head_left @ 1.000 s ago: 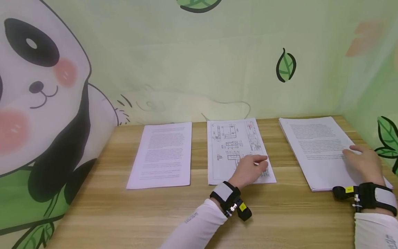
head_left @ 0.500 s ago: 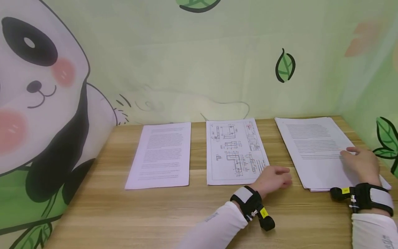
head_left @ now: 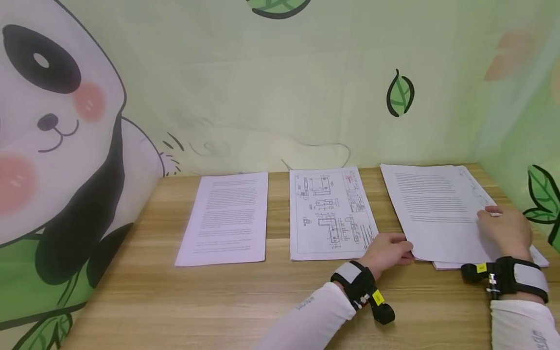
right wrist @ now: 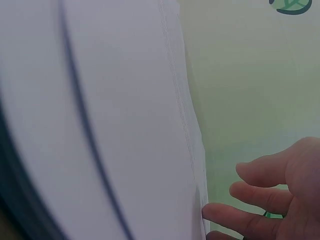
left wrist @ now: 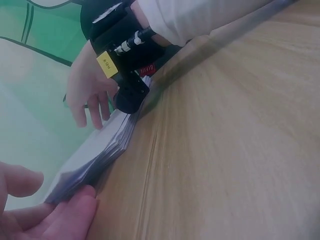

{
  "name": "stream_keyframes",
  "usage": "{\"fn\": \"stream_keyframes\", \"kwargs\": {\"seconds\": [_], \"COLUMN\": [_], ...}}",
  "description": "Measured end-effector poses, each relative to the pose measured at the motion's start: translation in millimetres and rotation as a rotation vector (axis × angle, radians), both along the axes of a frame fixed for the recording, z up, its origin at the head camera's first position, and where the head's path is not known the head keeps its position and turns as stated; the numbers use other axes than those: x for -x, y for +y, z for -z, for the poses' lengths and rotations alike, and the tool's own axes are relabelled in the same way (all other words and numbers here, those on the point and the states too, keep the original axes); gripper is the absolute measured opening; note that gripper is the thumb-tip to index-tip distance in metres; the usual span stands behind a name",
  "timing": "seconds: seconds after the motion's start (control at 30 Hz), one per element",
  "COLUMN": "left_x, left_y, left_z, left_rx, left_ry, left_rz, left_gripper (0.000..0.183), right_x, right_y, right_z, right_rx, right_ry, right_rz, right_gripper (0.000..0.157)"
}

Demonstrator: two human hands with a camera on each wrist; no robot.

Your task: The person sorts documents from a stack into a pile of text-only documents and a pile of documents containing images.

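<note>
A stack of printed paper lies at the right of the table, its upper sheets shifted left over the sheets beneath, where part of a line drawing shows. My right hand rests on the upper sheets near their right side; in the right wrist view its fingers are extended at the paper. My left hand is at the stack's front left corner. In the left wrist view, its fingers touch the edge of the sheets from below, while the thumb stands apart from them.
A pile topped by a technical drawing lies mid-table, close to my left hand. Farther left is another pile of text pages. A printed cloth backdrop rises behind the wooden table.
The upper sheets of the right stack have slid left, uncovering sheets below on the right. My left hand has moved right from the drawing to the stack's corner; my right hand has shifted slightly left.
</note>
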State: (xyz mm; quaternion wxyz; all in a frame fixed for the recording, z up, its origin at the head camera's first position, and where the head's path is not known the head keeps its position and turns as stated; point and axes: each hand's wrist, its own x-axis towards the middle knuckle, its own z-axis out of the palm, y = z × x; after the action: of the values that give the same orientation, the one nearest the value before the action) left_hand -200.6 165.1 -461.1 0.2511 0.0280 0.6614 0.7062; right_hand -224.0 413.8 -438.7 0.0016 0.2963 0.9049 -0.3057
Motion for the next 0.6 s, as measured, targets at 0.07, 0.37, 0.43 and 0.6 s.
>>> {"fn": "stream_keyframes", "kwargs": {"seconds": [0.07,0.37,0.43,0.6], "left_x": [0.2,4.3,5.3,8.2], "left_y": [0.5,5.9,6.8,6.7], "left_z": [-0.3,1.9,1.8,2.4], "left_rx": [-0.002,-0.029,-0.039,-0.060], "left_ry": [-0.004,-0.034,-0.036,-0.058], "left_rz": [-0.003,-0.065,-0.067,-0.040], "left_gripper": [0.026,0.014,0.011,0.012], "right_x": [-0.6,-4.1,-3.6,-1.7], "right_y": [0.7,-2.1,-4.3,-7.2], "right_z": [-0.9,-5.4,-6.9,-10.2], "right_rx": [0.000,-0.015,-0.022,-0.002], "right_ry": [0.000,0.043,0.059,0.079], "right_rz": [-0.013,-0.085,-0.091,-0.074], "right_gripper": [0.061,0.062,0.061,0.062]}}
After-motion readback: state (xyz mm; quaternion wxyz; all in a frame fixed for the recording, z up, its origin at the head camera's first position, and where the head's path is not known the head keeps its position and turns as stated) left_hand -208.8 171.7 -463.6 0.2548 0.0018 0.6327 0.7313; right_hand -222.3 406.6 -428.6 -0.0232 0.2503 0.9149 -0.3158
